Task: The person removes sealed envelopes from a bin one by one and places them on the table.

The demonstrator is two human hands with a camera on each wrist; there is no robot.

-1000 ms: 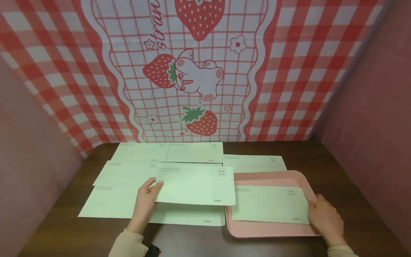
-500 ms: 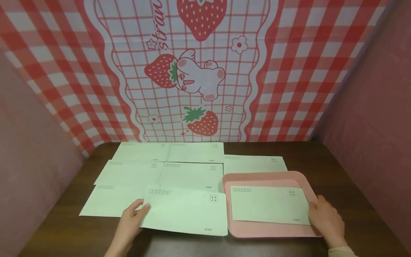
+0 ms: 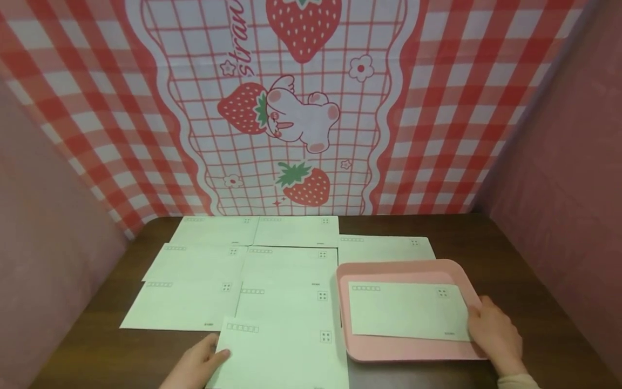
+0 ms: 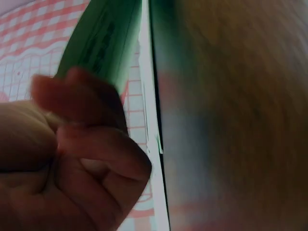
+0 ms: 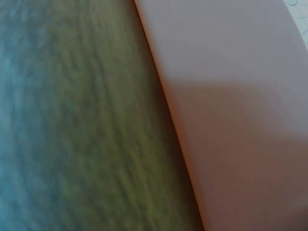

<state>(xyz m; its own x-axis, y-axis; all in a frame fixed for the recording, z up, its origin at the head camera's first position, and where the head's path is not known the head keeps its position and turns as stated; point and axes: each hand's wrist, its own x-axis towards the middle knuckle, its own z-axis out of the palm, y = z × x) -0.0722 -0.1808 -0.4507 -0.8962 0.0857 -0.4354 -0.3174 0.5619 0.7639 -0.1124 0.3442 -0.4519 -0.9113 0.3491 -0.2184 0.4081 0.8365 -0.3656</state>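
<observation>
My left hand (image 3: 196, 363) pinches the left edge of a pale envelope (image 3: 282, 354) at the front of the table, thumb on top. In the left wrist view this hand (image 4: 96, 149) shows curled fingers with the envelope (image 4: 103, 41), tinted green, rising behind them. My right hand (image 3: 497, 336) grips the right rim of a pink tray (image 3: 389, 350). One envelope (image 3: 405, 313) lies in that tray, printed side up, its right end under the hand. The right wrist view holds only the tray's outer wall (image 5: 226, 110) beside the wood, with no fingers showing.
Several like envelopes lie in rows left of the tray, among them a back-left one (image 3: 214, 231) and a front-left one (image 3: 180, 305). Another envelope (image 3: 386, 247) is partly covered by the tray's back edge. A red-checked strawberry cloth (image 3: 301, 108) hangs behind the dark wooden table (image 3: 539, 324).
My left hand has brought its envelope down toward the table's front edge, uncovering the envelopes in the middle column. My right hand and the tray stay put.
</observation>
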